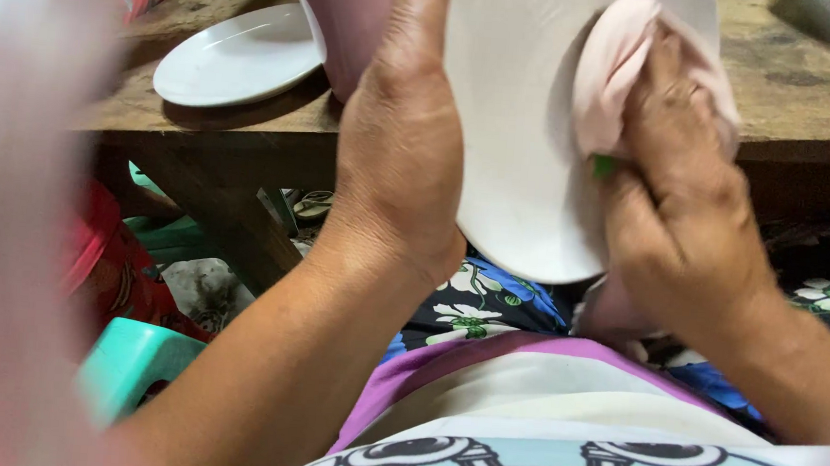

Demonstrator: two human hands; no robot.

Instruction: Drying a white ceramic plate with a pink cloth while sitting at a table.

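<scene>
Printed cloth over the person's lap fills the bottom of the view, and just above it two bare hands work on a white plate held upright on edge. Left hand grasps the plate's left rim, thumb running up the near face, fingers hidden behind. Right hand is clenched on a pale pink cloth, pressing it flat against the plate's right side; a bit of green shows at the cloth's lower edge, too small to tell what it is.

Left of the plate, a pink cup stands on the wooden tabletop, its side partly hidden by the left hand and seemingly very near it. Further left of the plate lies a second plate, flat, close to the tabletop's near edge and touching or nearly touching the cup. Below and left of the plate, a teal stool sits on the floor.

As I judge it, the risk is the single-rim hold: a hard push from the cloth could twist the plate loose and drop it. A swing of the left hand could also knock the cup into the second plate.
</scene>
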